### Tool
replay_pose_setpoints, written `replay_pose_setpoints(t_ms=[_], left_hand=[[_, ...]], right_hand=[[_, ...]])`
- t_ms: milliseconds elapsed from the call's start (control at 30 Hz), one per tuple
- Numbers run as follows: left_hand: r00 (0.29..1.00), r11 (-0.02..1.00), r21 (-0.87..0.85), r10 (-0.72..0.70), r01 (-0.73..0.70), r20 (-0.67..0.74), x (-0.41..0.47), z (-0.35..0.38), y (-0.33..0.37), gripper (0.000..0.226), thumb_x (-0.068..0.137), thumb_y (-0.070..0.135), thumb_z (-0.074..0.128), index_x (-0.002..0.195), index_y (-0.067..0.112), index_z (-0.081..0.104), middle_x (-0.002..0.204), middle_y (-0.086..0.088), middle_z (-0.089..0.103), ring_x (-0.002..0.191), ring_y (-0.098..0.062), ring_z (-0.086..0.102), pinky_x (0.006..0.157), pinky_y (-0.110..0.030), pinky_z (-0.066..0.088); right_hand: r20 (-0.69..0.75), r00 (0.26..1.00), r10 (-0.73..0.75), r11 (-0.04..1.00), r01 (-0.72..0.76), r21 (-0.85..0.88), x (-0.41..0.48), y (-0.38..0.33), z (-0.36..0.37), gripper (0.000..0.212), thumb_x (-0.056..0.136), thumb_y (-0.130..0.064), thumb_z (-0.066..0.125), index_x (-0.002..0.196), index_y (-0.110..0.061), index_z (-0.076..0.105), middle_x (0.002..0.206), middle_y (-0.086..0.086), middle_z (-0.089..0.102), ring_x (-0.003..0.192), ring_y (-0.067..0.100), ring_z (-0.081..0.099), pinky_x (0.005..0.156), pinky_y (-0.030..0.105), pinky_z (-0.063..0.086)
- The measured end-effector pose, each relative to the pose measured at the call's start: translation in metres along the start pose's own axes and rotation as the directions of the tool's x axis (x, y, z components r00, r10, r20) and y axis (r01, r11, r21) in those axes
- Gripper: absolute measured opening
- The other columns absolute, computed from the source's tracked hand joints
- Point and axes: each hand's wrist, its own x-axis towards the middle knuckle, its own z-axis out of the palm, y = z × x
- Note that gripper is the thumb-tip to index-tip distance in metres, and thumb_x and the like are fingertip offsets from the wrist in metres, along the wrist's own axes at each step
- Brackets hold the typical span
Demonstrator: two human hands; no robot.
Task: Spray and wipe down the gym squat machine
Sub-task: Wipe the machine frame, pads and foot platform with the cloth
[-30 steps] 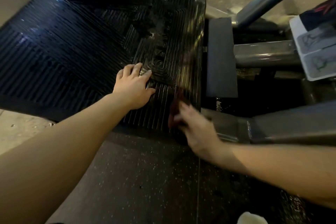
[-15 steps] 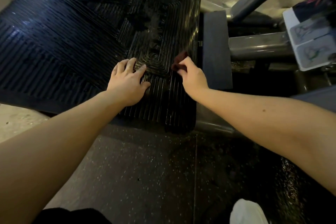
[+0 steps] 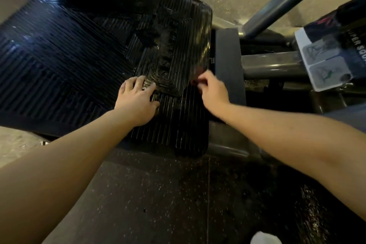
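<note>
Right hand [image 3: 213, 90], cloth [image 3: 198, 75] on footplate [image 3: 95, 55]

Dark speckled rubber floor [image 3: 158, 194] near, shiny wet-looking patch toward its right edge. Pale beige concrete floor [image 3: 17, 144] at left edge; same tone up top. Dim warm light.

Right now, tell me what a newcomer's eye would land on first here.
The big ribbed black footplate fills the upper left, glossy. The left hand lies flat on it, while the right hand pinches a dark reddish cloth at its right edge. A white exercise placard sits far right.
</note>
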Motion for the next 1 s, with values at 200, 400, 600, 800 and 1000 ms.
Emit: replay_pose_setpoints(t_ms=[200, 400, 600, 800, 1000], left_hand=[[1.0, 0.999, 0.035, 0.016, -0.017, 0.015, 0.003, 0.0, -0.004, 0.067, 0.104, 0.057, 0.039, 0.163, 0.032, 0.019, 0.171, -0.008, 0.003, 0.156, -0.031, -0.004, 0.126, -0.05, 0.002], [1.0, 0.999, 0.039, 0.031, -0.031, -0.004, 0.005, -0.001, -0.009, 0.056, 0.106, 0.044, 0.037, 0.16, 0.033, 0.026, 0.17, -0.009, 0.008, 0.154, -0.033, 0.001, 0.125, -0.051, 0.005], [0.999, 0.997, 0.066, 0.025, -0.027, 0.033, 0.008, -0.011, -0.005, 0.063, 0.1, 0.036, 0.048, 0.16, 0.035, 0.027, 0.168, -0.008, 0.009, 0.152, -0.033, 0.004, 0.123, -0.05, 0.009], [0.997, 0.996, 0.059, 0.071, -0.072, 0.016, 0.0, -0.008, -0.017, 0.057, 0.108, 0.043, 0.035, 0.162, 0.032, 0.02, 0.17, -0.005, 0.006, 0.155, -0.029, 0.0, 0.125, -0.048, 0.008], [0.999, 0.999, 0.049, -0.001, 0.003, -0.042, -0.008, -0.009, -0.027, 0.062, 0.104, 0.039, 0.045, 0.161, 0.027, 0.022, 0.168, -0.009, 0.009, 0.153, -0.033, 0.005, 0.124, -0.051, 0.01]], right_hand=[[0.078, 0.997, 0.019, 0.996, -0.012, -0.089, 0.067, -0.008, 0.015, 0.017, 0.107, -0.025, 0.049, 0.124, -0.024, 0.048, 0.127, 0.008, 0.057, 0.101, 0.029, 0.058, 0.079, 0.038, 0.042], [0.234, 0.941, -0.244, 0.968, 0.252, -0.001, -0.082, 0.016, 0.004, 0.027, 0.101, -0.012, 0.056, 0.125, -0.023, 0.061, 0.162, -0.004, 0.039, 0.141, 0.019, 0.046, 0.115, 0.041, 0.042], [0.335, 0.838, -0.431, 0.902, 0.412, 0.129, -0.139, 0.015, 0.0, 0.039, 0.096, -0.007, 0.065, 0.127, -0.031, 0.059, 0.163, -0.026, 0.026, 0.154, -0.001, 0.02, 0.125, 0.03, 0.022], [0.066, 0.995, -0.081, 0.996, 0.078, 0.046, 0.02, -0.031, 0.028, 0.013, 0.103, -0.017, 0.055, 0.114, -0.023, 0.053, 0.138, 0.005, 0.059, 0.122, 0.031, 0.059, 0.09, 0.034, 0.044], [0.157, 0.962, -0.223, 0.959, 0.245, -0.141, -0.018, -0.027, 0.031, 0.019, 0.101, -0.018, 0.058, 0.119, -0.025, 0.059, 0.14, 0.003, 0.06, 0.12, 0.03, 0.062, 0.089, 0.038, 0.048]])
